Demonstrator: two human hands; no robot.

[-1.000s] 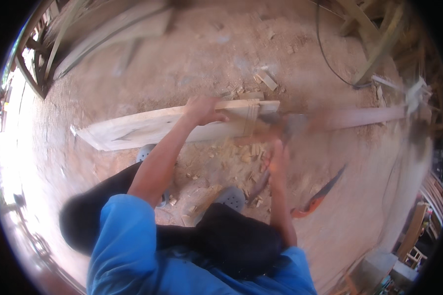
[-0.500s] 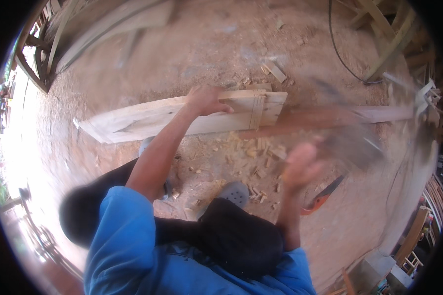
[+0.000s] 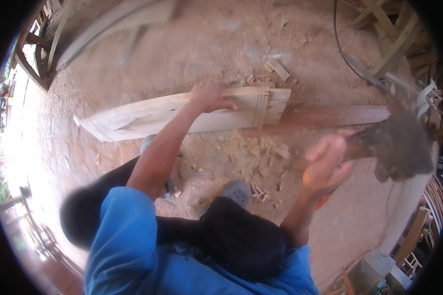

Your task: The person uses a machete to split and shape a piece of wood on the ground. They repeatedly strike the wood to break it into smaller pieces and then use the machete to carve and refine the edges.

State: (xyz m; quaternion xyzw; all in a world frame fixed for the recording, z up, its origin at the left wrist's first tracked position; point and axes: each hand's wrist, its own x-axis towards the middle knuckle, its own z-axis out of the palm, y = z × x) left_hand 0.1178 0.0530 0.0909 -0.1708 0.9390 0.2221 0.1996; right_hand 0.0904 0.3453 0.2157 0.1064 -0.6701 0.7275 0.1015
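My left hand (image 3: 206, 98) grips the top edge of a pale wooden board (image 3: 152, 118), tilted on its long edge, with lines or cuts across its right end. Under that end runs a long reddish timber (image 3: 330, 117). My right hand (image 3: 330, 162), at right, is closed on the handle of a dark, broad-headed chopping tool (image 3: 398, 147), blurred by motion. An orange saw handle (image 3: 322, 200) shows on the floor behind my right wrist. My grey shoe (image 3: 234, 191) is amid the chips.
Wood chips (image 3: 266, 157) and offcuts (image 3: 278, 69) litter the dusty floor (image 3: 221, 44). Timber frames (image 3: 391, 29) and a dark cable (image 3: 342, 54) are at upper right, more timber (image 3: 54, 34) at upper left. Stacked boards (image 3: 413, 231) and grey blocks (image 3: 374, 270) lie at lower right.
My right hand has risen and swung rightward with the dark tool, away from the board. My left hand stays on the board, which appears slightly higher in view.
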